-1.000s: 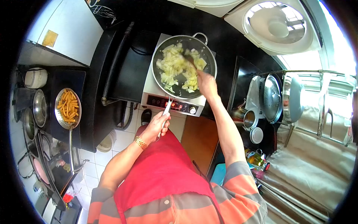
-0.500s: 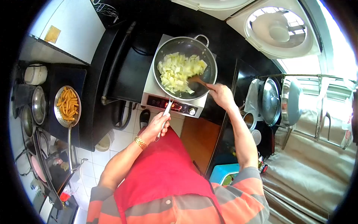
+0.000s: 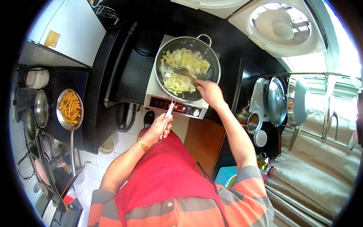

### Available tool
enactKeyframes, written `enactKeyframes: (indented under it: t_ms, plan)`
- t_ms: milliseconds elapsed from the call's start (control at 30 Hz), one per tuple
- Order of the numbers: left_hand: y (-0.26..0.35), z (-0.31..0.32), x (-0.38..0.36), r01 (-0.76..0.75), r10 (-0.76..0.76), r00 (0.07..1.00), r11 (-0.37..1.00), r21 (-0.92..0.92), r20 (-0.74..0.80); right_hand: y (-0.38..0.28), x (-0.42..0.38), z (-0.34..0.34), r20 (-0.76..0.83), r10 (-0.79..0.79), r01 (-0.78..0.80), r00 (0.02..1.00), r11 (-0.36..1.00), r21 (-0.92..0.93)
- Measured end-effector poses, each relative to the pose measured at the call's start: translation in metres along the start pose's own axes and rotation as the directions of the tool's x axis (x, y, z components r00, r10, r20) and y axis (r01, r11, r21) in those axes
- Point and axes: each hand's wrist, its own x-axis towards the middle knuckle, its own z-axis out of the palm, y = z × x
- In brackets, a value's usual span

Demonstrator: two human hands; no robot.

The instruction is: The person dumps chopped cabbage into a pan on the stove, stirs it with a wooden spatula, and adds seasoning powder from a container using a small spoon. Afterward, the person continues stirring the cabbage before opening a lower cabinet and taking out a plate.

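A deep wok (image 3: pixel 214 62) sits on the silver induction cooker (image 3: pixel 152 92), whose panel glows with red digits. Chopped pale-green cabbage (image 3: pixel 185 58) fills much of its bottom, some of it parted by a wooden spatula (image 3: pixel 186 72). My right hand (image 3: pixel 211 93) is closed around the spatula's handle, over the wok's right rim. The spatula's blade lies among the cabbage pieces. In front of the cooker, my left hand (image 3: pixel 159 130) grips the wok's metal handle (image 3: pixel 170 109), which points toward me.
On the left counter stands a perforated skimmer (image 3: pixel 62 112) holding fried strips (image 3: pixel 70 107). Lids and pans (image 3: pixel 278 100) hang from a rail at right, with a metal pot (image 3: pixel 252 120) below. A ventilation fan (image 3: pixel 281 28) is at upper right. A blue bin (image 3: pixel 224 174) stands near my right elbow.
My right hand has moved left with the spatula, drawing its blade into the middle of the cabbage and splitting the heap. My left hand stays on the handle.
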Motion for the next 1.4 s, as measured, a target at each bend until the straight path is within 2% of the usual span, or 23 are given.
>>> enactKeyframes:
  t_ms: [33, 133, 167, 233, 267, 300, 367, 433, 467, 567, 667, 767, 833, 900, 967, 1067, 1167, 1200, 1233, 1300, 1400]
  plan:
    - [-0.002, 0.0, -0.001, 0.005, -0.005, 1.0, 1.0, -0.001, -0.002, 0.0, -0.014, -0.015, 0.019, 0.031, -0.03, 0.999, 0.998, -0.048]
    - [-0.001, -0.001, 0.002, -0.003, 0.003, 1.0, 1.0, -0.006, 0.002, -0.008, -0.049, -0.066, 0.091, 0.087, -0.099, 0.992, 0.986, 0.132]
    - [-0.002, -0.001, 0.001, 0.0, 0.0, 1.0, 1.0, -0.006, 0.003, -0.024, -0.059, -0.086, 0.195, 0.15, -0.172, 0.969, 0.98, 0.103]
    - [-0.002, -0.002, 0.002, 0.005, -0.005, 1.0, 1.0, -0.004, 0.001, -0.025, -0.078, -0.078, 0.282, 0.146, -0.212, 0.948, 0.952, 0.22]
    - [-0.002, -0.002, 0.002, 0.008, -0.008, 1.0, 1.0, -0.003, 0.0, -0.024, -0.082, -0.063, 0.315, 0.129, -0.203, 0.94, 0.956, 0.214]
    - [-0.002, -0.001, 0.002, 0.011, -0.011, 1.0, 1.0, -0.002, 0.001, -0.015, -0.081, -0.031, 0.202, 0.065, -0.107, 0.977, 0.973, 0.202]
    - [-0.001, -0.001, 0.002, 0.015, -0.015, 1.0, 1.0, -0.002, -0.003, -0.006, -0.064, 0.009, 0.024, 0.093, -0.095, 0.995, 0.99, 0.105]
    - [-0.003, -0.002, 0.002, 0.012, -0.012, 1.0, 1.0, 0.007, -0.006, -0.002, -0.041, 0.015, -0.12, 0.153, -0.132, 0.981, 0.978, 0.164]
    - [-0.003, -0.002, 0.003, 0.006, -0.006, 1.0, 1.0, 0.015, -0.008, 0.008, -0.034, 0.015, -0.19, 0.14, -0.1, 0.972, 0.974, 0.205]
    - [-0.004, -0.003, 0.002, -0.013, 0.013, 1.0, 1.0, 0.022, -0.009, 0.007, -0.015, -0.015, -0.215, 0.138, -0.106, 0.967, 0.982, 0.156]
    - [-0.002, -0.002, 0.002, -0.009, 0.01, 1.0, 1.0, 0.016, -0.011, 0.019, 0.016, -0.014, -0.293, 0.082, -0.068, 0.953, 0.996, 0.057]
    - [-0.001, -0.002, 0.001, 0.002, -0.002, 1.0, 1.0, -0.001, -0.003, 0.024, 0.031, 0.011, -0.28, 0.158, -0.146, 0.947, 0.987, 0.064]
    - [-0.001, -0.001, 0.001, -0.004, 0.005, 1.0, 1.0, 0.011, -0.011, 0.024, 0.01, 0.026, -0.194, 0.118, -0.113, 0.974, 0.993, 0.037]
    - [0.0, -0.001, 0.001, -0.015, 0.015, 1.0, 1.0, 0.024, -0.013, 0.026, -0.012, 0.013, -0.126, 0.093, -0.094, 0.988, 0.996, 0.001]
    - [-0.002, -0.003, 0.002, -0.012, 0.012, 1.0, 1.0, 0.011, 0.002, 0.028, -0.035, -0.023, -0.074, 0.065, -0.072, 0.995, 0.993, -0.092]
    - [-0.003, -0.005, 0.002, -0.012, 0.012, 1.0, 1.0, -0.008, 0.007, 0.027, -0.055, -0.086, -0.008, 0.054, -0.053, 0.998, 0.923, -0.382]
    - [-0.003, -0.005, 0.003, 0.005, -0.005, 1.0, 1.0, -0.021, 0.015, 0.047, -0.042, -0.098, -0.012, -0.011, 0.001, 1.0, 0.804, -0.595]
    - [-0.002, -0.004, 0.003, 0.005, -0.004, 1.0, 1.0, -0.019, 0.013, 0.054, -0.031, -0.088, -0.037, -0.062, 0.026, 0.997, 0.791, -0.611]
    - [-0.002, -0.003, 0.002, 0.01, -0.009, 1.0, 1.0, -0.011, 0.007, 0.059, -0.017, -0.075, -0.017, -0.031, 0.014, 0.999, 0.799, -0.601]
    - [0.001, -0.002, -0.001, 0.011, -0.011, 1.0, 1.0, -0.003, -0.008, 0.057, 0.008, -0.043, -0.023, -0.025, 0.013, 0.999, 0.893, -0.449]
    - [0.003, -0.001, -0.001, 0.014, -0.014, 1.0, 1.0, -0.006, -0.012, 0.029, 0.015, -0.03, -0.027, -0.14, 0.123, 0.99, 0.936, -0.33]
